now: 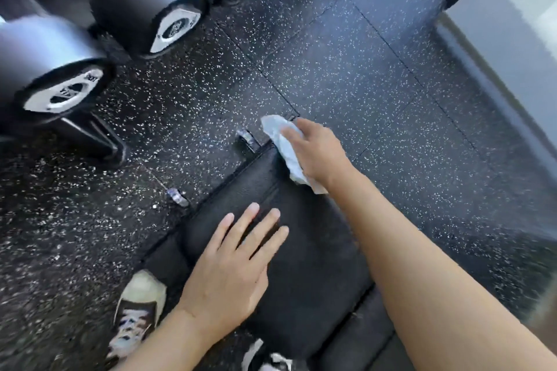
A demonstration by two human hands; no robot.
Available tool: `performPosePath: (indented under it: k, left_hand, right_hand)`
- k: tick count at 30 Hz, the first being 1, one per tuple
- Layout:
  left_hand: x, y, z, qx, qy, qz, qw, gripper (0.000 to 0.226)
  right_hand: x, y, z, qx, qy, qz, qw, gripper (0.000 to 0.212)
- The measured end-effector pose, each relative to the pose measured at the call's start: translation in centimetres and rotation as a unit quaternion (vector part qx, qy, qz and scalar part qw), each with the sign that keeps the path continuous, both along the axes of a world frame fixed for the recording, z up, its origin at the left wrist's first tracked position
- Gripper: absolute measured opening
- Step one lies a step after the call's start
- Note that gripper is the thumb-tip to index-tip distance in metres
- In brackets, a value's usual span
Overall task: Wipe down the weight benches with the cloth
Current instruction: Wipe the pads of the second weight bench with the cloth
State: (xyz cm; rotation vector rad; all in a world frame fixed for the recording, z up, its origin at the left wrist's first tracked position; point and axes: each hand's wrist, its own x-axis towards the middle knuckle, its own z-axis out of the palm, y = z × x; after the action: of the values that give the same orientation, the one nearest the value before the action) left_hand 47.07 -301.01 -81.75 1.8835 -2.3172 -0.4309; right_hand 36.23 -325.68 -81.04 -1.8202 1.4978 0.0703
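On a speckled gym floor (346, 69), the black bench (301, 250) is braced by a flat, spread left hand (232, 262) while the right hand (316, 150) presses the cloth (283, 144) at its far edge, where overreaching could slide the cloth off.

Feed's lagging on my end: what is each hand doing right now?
Left hand: open, fingers straight, flat on the bench pad.
Right hand: holds the cloth against the far end of the bench.
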Motion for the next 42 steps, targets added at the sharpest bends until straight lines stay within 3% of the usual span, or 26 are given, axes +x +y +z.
performPosePath:
  k: [3, 6, 11, 14, 18, 24, 29, 33, 36, 38, 40, 42]
  left_hand:
    - [0.9, 3.2, -0.2, -0.005, 0.017, -0.007, 1.0, 0.07]
    - [0.3, 4.4, 0.2, -0.005, 0.032, 0.008, 0.999, 0.068]
    - [0.0, 4.1, 1.1, 0.032, 0.043, 0.014, 0.998, 0.062]
    - [0.6, 4.0, 1.4, 0.039, 0.061, 0.007, 0.997, 0.06]
    - [1.1, 3.8, 1.7, 0.045, 0.051, -0.001, 0.998, 0.07]
    - [1.8, 2.6, 2.1, 0.047, 0.049, -0.026, 0.997, 0.066]
    - [3.1, -0.2, 2.4, 0.044, 0.019, -0.058, 0.997, 0.061]
    - [2.9, -3.3, 2.0, 0.021, 0.014, -0.096, 0.995, 0.057]
    - [1.8, -5.3, 1.7, 0.011, 0.01, -0.179, 0.984, 0.057]
    - [1.4, -6.6, 1.4, -0.01, 0.003, -0.228, 0.974, 0.054]
    - [1.0, -8.0, 1.1, -0.025, -0.006, -0.269, 0.963, 0.051]
    - [0.1, -9.3, 0.9, -0.03, -0.014, -0.312, 0.95, 0.052]
  right_hand:
    - [3.9, 0.1, 0.5, -0.085, 0.071, 0.121, 0.986, 0.034]
    - [7.1, 2.2, 1.5, -0.14, 0.119, 0.271, 0.945, 0.031]
    - [13.2, 11.2, 1.2, -0.073, 0.086, 0.46, 0.881, 0.028]
    - [13.7, 12.1, 0.8, -0.061, 0.058, 0.482, 0.872, 0.028]
    - [9.7, 6.9, 1.2, -0.125, 0.049, 0.424, 0.896, 0.036]
    - [3.0, 2.4, 0.1, -0.239, 0.059, 0.111, 0.963, 0.033]
    - [-1.1, 7.7, -0.3, -0.329, 0.014, -0.014, 0.944, 0.028]
    - [-6.6, 12.8, -0.4, -0.356, 0.02, -0.025, 0.934, 0.028]
    - [-10.5, 16.2, 0.0, -0.36, 0.032, -0.028, 0.932, 0.024]
    - [-12.7, 16.4, 0.2, -0.342, 0.088, -0.097, 0.93, 0.023]
    - [-13.9, 15.5, 0.2, -0.272, 0.139, -0.229, 0.924, 0.027]
    - [-14.1, 14.8, -0.2, -0.223, 0.147, -0.324, 0.908, 0.026]
